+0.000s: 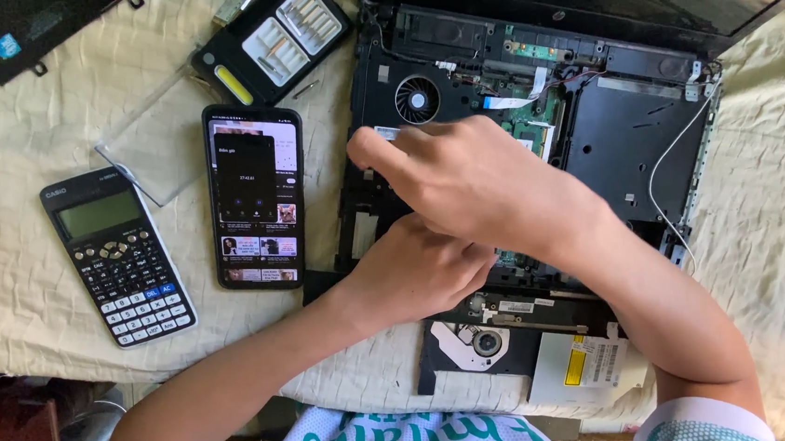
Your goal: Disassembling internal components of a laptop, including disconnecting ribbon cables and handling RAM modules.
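Left hand (415,270) partly under right hand (464,182)

Phone (257,197) lies between calculator (119,256) and opened laptop (627,118).

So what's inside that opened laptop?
Inside the laptop a round fan, green circuit board and thin wires show. The hands, right over left, cover the middle.

Left of centre: dark calculator (118,256), smartphone (257,196) with lit screen, clear plastic lid (148,142), open black bit case (271,36); all on cream cloth (3,130).
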